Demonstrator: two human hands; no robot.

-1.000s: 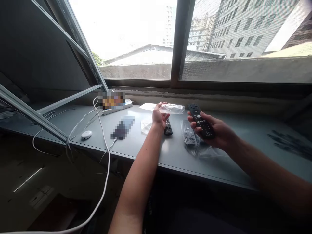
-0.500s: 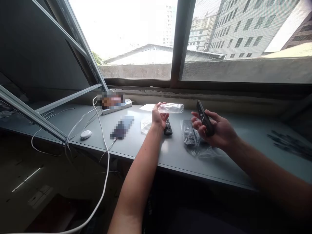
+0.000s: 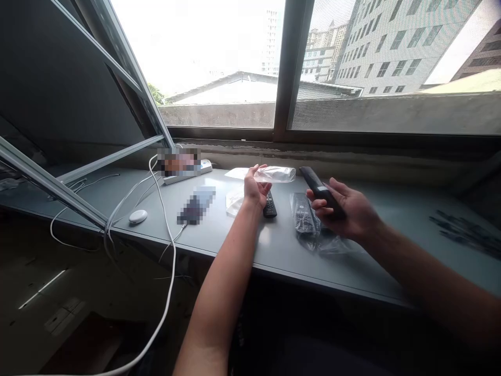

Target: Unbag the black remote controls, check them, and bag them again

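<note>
My right hand (image 3: 352, 211) is wrapped around a black remote control (image 3: 319, 189), held tilted above the table. Its plain back faces me, with a small pale mark partway along. Just left of and below it lies another remote (image 3: 304, 215) inside a clear plastic wrapper. My left hand (image 3: 256, 189) rests palm up at the table, fingers loosely curled and apart, with no held thing visible in it. Behind that hand is a clear plastic bag (image 3: 281, 173). A bare black remote (image 3: 270, 204) with buttons lies by its right side, partly hidden.
White plastic wrapping (image 3: 234, 202) lies left of my left hand. Farther left are a blurred-out phone-like thing (image 3: 196, 204), a round white device (image 3: 138, 216), a power strip (image 3: 206, 166) and a looping white cable (image 3: 172, 261). A metal frame (image 3: 113, 159) leans at left. Dark items (image 3: 465, 232) lie at right.
My right hand has turned the remote over: its button side showed before, its back shows now. The far end has swung left. My left hand has stayed in place.
</note>
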